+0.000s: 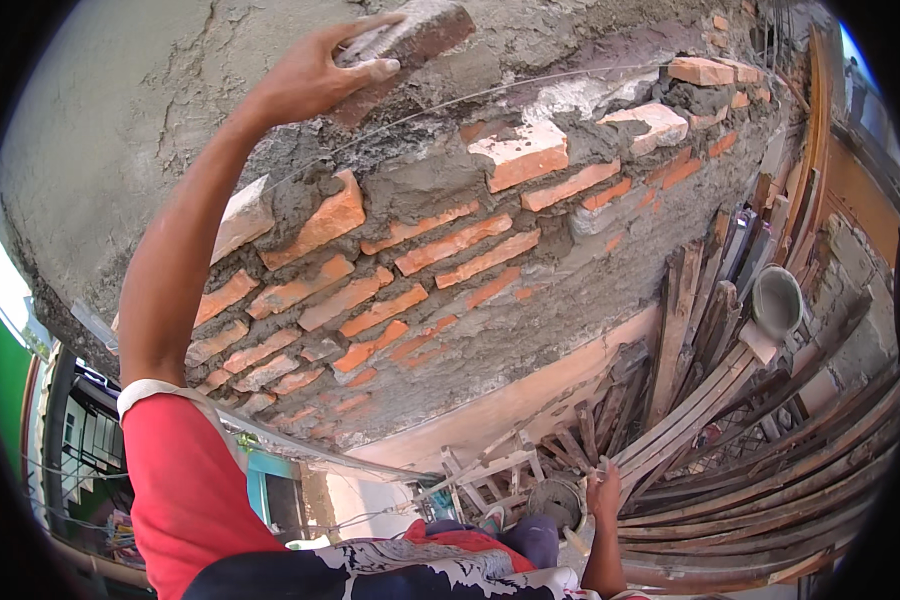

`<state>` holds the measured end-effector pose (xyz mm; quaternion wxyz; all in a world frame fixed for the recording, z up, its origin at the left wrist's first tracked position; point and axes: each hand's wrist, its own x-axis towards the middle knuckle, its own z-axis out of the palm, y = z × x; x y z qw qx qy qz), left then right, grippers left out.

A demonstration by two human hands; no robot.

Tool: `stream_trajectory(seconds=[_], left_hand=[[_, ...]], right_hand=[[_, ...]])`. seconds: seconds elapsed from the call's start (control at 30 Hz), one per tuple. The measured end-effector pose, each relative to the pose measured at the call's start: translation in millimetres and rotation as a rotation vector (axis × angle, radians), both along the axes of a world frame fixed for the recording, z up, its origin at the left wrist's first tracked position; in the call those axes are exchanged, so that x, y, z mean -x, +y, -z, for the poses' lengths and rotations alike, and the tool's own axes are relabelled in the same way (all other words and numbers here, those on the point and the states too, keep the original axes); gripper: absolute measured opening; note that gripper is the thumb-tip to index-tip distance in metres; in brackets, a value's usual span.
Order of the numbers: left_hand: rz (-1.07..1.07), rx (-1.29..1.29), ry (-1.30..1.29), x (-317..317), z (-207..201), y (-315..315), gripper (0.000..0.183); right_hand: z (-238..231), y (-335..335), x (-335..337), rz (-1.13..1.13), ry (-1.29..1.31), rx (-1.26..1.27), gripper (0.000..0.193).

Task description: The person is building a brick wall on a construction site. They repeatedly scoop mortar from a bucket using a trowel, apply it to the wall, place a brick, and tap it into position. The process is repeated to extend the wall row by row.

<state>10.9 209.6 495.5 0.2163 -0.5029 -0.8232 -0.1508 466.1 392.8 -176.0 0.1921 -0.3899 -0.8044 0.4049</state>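
My left hand (320,75) is raised at the upper left, fingers and thumb closed around a brick (425,35) smeared with grey mortar. The brick is held over the unfinished top of a brick wall (450,245), whose orange bricks have rough grey mortar between them. Low on the right, my right hand (603,490) is closed beside the lower end of some long wooden planks (685,415). Whether it grips a plank or something else, I cannot make out. A thin string (480,92) is stretched along the wall's upper courses, below the held brick.
A grey bucket (778,303) stands among wooden boards at the right. Curved-looking stacked timber (770,520) fills the lower right. Below, near my legs, are a round grey container (555,503) and a wooden frame (485,468). A plastered wall (160,110) rises behind the bricks.
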Motion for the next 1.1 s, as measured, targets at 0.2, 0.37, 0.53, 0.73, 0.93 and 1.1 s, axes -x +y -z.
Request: stream_trajectory(seconds=[0.2,0.37,0.53,0.73,0.93,1.1], left_hand=[[0.066,-0.311,-0.394,-69,2,-27,0.068],[0.048,-0.192,-0.664,-117,152,-35,0.084],[0.022,0.280,-0.861,-168,334,-9,0.106],[-0.100,0.556,-1.368,-182,528,-15,0.095],[-0.047,0.759,-1.393,-195,630,-75,0.082],[-0.222,0.768,-1.447,-215,654,-124,0.079]], right_hand=[[186,-74,-146,0.210,-0.401,0.263,0.053],[288,-98,-185,0.293,-0.681,0.279,0.063],[307,-91,-169,0.257,-0.918,0.386,0.065],[318,-85,-155,-0.220,-1.086,0.561,0.053],[222,-166,-140,0.275,-0.866,0.478,0.043],[281,-186,-97,0.463,-1.004,0.492,0.061]])
